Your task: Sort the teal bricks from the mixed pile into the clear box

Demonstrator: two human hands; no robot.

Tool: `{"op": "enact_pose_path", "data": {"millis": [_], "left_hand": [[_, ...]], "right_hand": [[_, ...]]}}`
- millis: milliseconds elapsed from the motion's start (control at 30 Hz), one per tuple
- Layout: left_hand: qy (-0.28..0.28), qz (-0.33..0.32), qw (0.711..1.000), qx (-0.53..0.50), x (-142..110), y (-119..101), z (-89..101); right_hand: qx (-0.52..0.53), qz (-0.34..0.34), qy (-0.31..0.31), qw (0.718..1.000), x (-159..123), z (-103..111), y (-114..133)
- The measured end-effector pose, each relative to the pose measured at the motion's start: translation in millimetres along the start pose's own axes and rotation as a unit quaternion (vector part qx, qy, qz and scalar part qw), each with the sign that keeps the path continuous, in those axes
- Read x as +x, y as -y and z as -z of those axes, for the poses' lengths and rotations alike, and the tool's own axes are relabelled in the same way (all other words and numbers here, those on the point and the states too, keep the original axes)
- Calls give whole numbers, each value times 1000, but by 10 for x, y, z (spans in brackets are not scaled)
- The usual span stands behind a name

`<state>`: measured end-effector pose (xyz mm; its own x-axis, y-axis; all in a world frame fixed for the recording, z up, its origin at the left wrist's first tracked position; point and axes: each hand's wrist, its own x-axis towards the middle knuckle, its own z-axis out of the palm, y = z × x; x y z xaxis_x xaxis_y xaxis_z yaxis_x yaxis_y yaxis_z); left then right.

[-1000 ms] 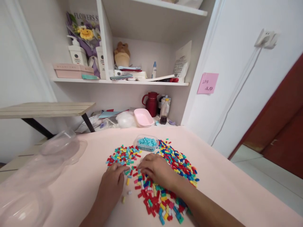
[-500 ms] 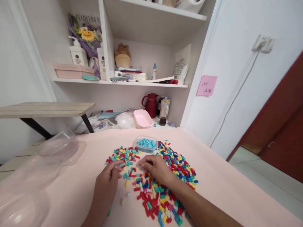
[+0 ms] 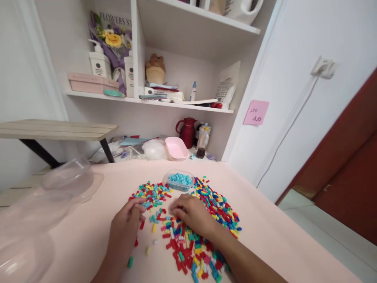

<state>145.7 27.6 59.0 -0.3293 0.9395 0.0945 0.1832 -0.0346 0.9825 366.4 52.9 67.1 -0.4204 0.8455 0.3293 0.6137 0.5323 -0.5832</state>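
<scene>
Small toy building bricks in many colours lie in a big pile (image 3: 218, 204) on the right and a smaller pile (image 3: 153, 192) on the left. My right hand (image 3: 190, 212) rests over the big pile's left edge, fingers curled down and together; whatever is under the fingertips is hidden. At the near left side of the smaller pile is my left hand (image 3: 129, 216), its thumb and fingers drawn together. I cannot make out anything between them. Beyond both hands, a clear plastic tub (image 3: 193, 181) holds light-blue bricks (image 3: 180, 179).
Clear plastic containers (image 3: 67, 177) lie at the left of the pink tabletop (image 3: 265, 236). Behind stand a pink basin (image 3: 176, 148), a red jug (image 3: 187, 131) and a bottle (image 3: 203, 141). A slatted wooden stand (image 3: 59, 129) is at the back left, under shelves.
The view has shifted and tilted a little. My left hand has drawn slightly back to the left, uncovering several bricks beside it. My right hand stays curled over the pile's edge.
</scene>
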Motion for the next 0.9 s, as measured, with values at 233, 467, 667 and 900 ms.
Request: {"op": "enact_pose_path", "data": {"millis": [233, 467, 667, 900], "left_hand": [[-8, 24, 1000, 1, -75, -81, -6], [-34, 5, 999, -12, -55, -100, 10], [-56, 1, 997, -43, 1, -40, 17], [-72, 16, 996, -52, 23, -26, 35]], "right_hand": [[-108, 44, 44, 992, -18, -136, 53], [77, -19, -52, 995, 26, -98, 4], [214, -168, -230, 934, 156, 198, -262], [261, -160, -235, 922, 151, 318, -425]]}}
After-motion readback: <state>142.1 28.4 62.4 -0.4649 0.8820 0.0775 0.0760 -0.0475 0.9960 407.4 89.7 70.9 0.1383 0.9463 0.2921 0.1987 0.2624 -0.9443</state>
